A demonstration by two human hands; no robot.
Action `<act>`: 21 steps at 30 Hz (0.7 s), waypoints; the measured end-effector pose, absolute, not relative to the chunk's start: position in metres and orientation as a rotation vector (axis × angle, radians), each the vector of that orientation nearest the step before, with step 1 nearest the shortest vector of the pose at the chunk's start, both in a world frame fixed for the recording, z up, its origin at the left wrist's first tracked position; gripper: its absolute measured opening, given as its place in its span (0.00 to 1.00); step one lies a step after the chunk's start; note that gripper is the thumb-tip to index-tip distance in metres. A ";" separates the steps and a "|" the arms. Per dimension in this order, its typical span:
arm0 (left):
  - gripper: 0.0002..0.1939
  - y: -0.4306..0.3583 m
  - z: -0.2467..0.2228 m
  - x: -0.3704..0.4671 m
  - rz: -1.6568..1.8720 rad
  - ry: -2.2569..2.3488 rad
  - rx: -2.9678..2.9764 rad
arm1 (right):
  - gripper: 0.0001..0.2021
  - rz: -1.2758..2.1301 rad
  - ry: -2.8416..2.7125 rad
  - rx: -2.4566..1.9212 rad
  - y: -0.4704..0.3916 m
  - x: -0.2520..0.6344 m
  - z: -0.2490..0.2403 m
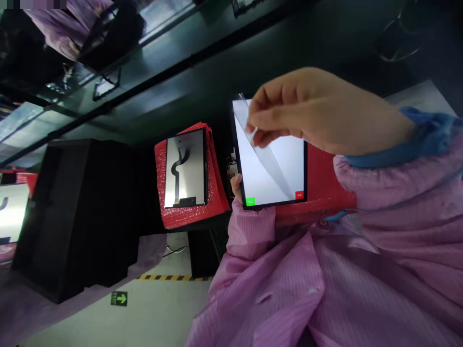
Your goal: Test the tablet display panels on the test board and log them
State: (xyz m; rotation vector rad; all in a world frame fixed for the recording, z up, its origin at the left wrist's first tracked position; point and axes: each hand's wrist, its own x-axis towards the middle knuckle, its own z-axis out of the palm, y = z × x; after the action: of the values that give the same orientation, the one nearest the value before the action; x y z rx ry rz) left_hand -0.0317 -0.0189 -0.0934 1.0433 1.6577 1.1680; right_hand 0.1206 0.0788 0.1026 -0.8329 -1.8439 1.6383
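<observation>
A lit display panel (278, 164) glows white, with a green box at its lower left corner and a red one at its lower right. My left hand (236, 188) grips the panel by its left edge; most of its fingers are hidden behind it. Over the panel, my right hand (285, 108) is closed in a pinch on a clear film (269, 161). The film slants down across the glowing face toward the lower right corner. Whether its lower end touches the panel I cannot tell.
Left of the panel, another display panel (188, 168) lies back side up, its dark ribbon cable showing, on red bubble-wrap bags (217, 193). A black box (72, 212) stands further left. Red material (321, 178) lies under the lit panel's right side. Dark rails (162, 72) run behind.
</observation>
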 end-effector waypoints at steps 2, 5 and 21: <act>0.34 -0.018 -0.090 -0.031 1.332 1.526 0.971 | 0.10 1.757 -1.581 -0.770 0.086 0.111 0.099; 0.38 -0.017 -0.084 -0.030 1.469 1.381 0.831 | 0.10 1.844 -1.229 -0.673 0.093 0.103 0.091; 0.34 -0.009 -0.075 -0.033 1.455 1.154 0.584 | 0.14 0.759 -2.084 -0.931 0.096 0.174 0.047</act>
State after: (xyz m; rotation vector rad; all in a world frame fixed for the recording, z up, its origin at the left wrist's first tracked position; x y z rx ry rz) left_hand -0.0334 -0.0090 -0.0750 0.5843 1.1535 1.4550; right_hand 0.1742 0.0959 0.0472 -0.9310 -2.0841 0.7593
